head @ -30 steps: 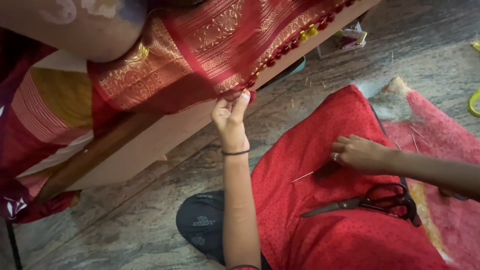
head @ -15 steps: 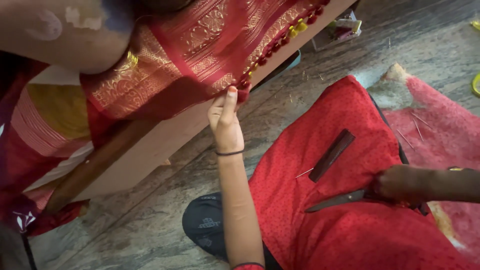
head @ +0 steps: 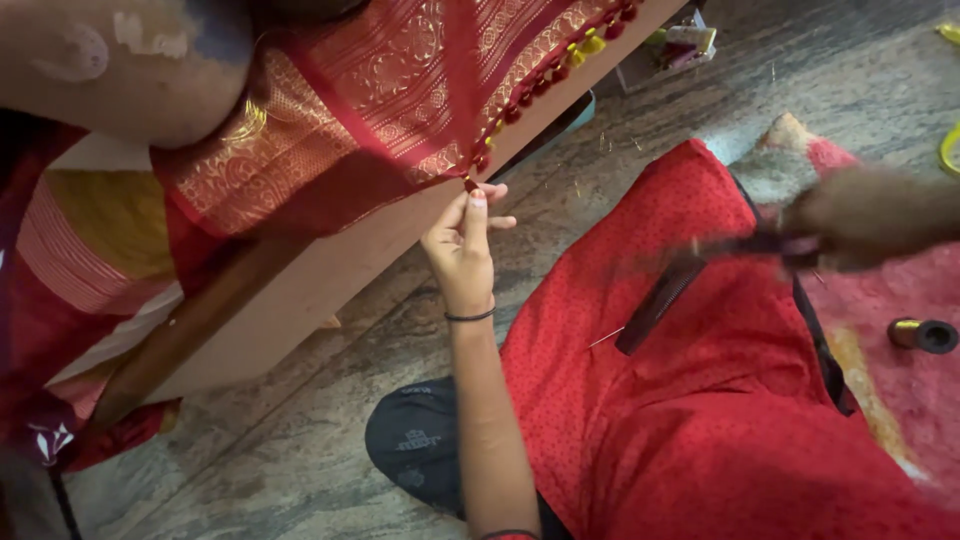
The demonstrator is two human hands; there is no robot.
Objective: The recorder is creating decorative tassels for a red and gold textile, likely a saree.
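A red and gold sari (head: 340, 130) with a row of red and yellow tassels (head: 540, 90) hangs over a wooden bench (head: 330, 275). My left hand (head: 462, 245) reaches up and pinches the sari's tasselled edge between thumb and fingertips; a black band circles its wrist. At the right, my right hand (head: 870, 215) is blurred by motion and grips dark scissors (head: 750, 245) above my red-clad lap (head: 700, 420). A dark flat strip (head: 655, 305) lies on the lap below the scissors.
A gold thread spool (head: 922, 335) lies on the red mat at the right. A dark cloth (head: 410, 450) sits on the stone floor by my lap. A small box of items (head: 680, 45) stands at the far end of the bench.
My right hand moved to the scissors on my lap, took hold of them and lifted them up to the right. My left hand kept its pinch on the sari's edge.
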